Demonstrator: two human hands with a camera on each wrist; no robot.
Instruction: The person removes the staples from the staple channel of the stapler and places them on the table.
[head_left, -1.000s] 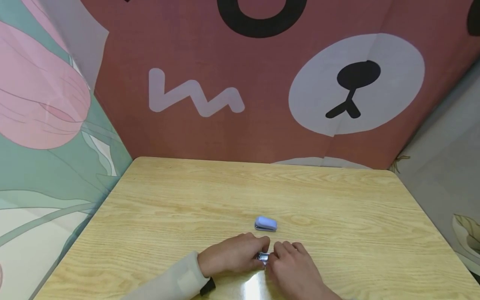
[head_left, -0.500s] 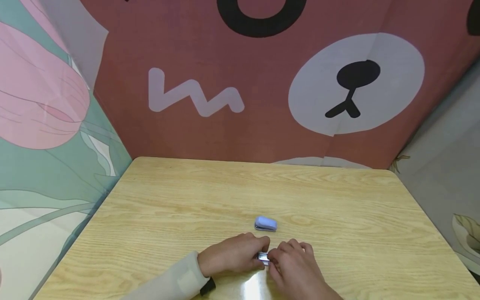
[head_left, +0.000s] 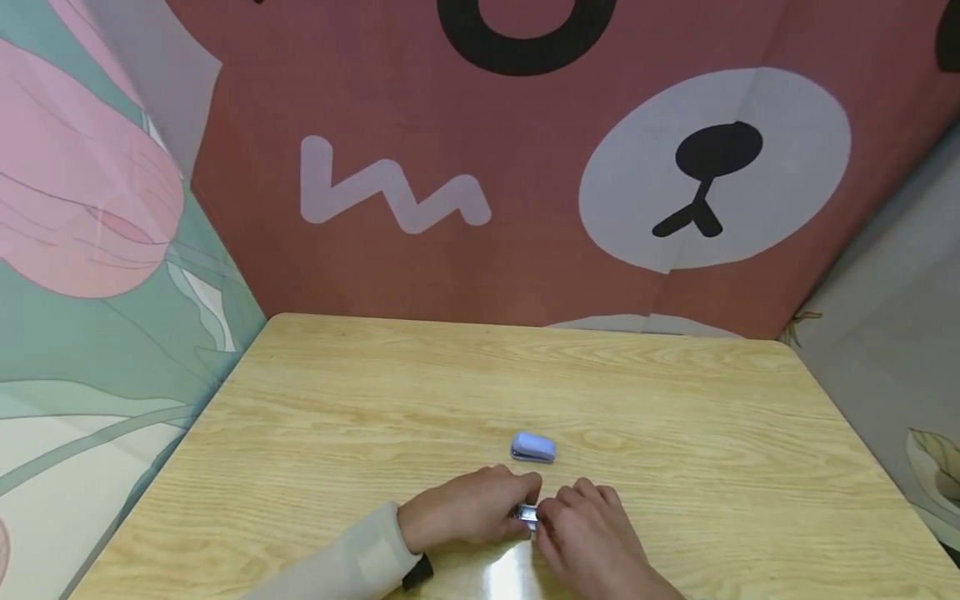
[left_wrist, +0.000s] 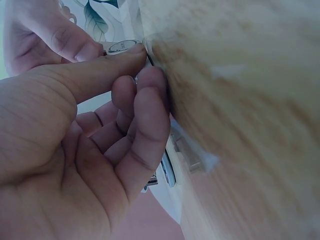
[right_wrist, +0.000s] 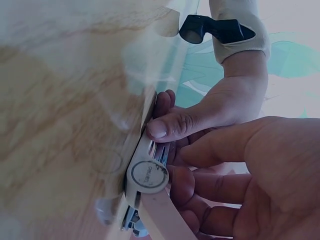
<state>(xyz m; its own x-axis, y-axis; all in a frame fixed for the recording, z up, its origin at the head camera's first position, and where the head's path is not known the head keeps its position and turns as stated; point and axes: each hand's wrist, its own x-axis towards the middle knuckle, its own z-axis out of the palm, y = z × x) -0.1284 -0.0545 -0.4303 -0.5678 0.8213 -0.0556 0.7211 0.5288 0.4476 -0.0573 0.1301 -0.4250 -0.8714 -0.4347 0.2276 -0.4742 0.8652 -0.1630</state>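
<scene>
My left hand (head_left: 476,507) grips a small stapler (head_left: 527,514) low over the table. Only a bright strip of its metal shows in the head view. A round logo disc marks the stapler's side (right_wrist: 148,176) in the right wrist view, with a pale arm of it slanting away and the metal rail exposed. The left thumb presses one end. Curled at the rail, the fingers of my right hand (head_left: 592,533) pinch the stapler; whether a smaller piece lies between them is hidden. Just beyond both hands lies a lavender stapler (head_left: 533,447), touched by neither.
The wood-grain table (head_left: 375,383) reaches back to a red cloth backdrop (head_left: 525,275) with a cartoon face. Patterned cloths hang at left and right. A black wrist device (right_wrist: 215,30) sits at the left cuff.
The right hand's fingers have shifted slightly and curled over the stapler's right end. The left hand stays in place, and the lavender stapler has not moved.
</scene>
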